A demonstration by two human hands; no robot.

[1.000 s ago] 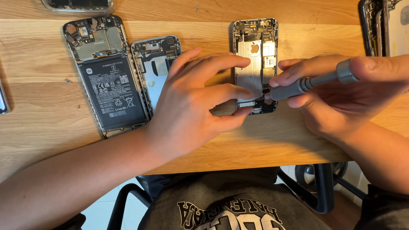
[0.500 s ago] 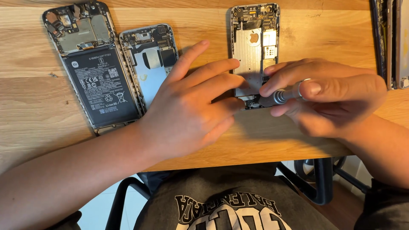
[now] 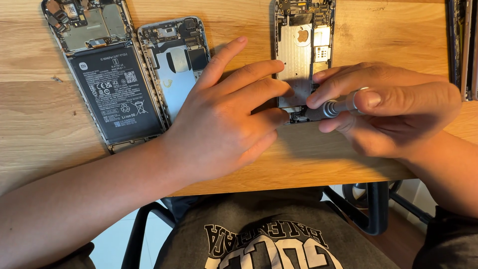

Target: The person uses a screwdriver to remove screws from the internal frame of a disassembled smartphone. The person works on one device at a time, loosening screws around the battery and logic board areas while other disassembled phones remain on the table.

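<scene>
Head cam: right hand fingers pinching screwdriver, left hand fingers spread on opened phone.

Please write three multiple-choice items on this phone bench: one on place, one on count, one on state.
1. Where does the grey metal screwdriver tip touch the opened silver phone?
A. lower end
B. top end
C. off it

2. How many opened phones lie left of the left hand?
A. none
B. two
C. five

3. The right hand is:
A. empty
B. flat on the wooden table
C. closed around the screwdriver

A: the tip meets the phone's lower edge. B: a black-battery phone and a smaller silver phone. C: fingers wrap the handle.
</scene>
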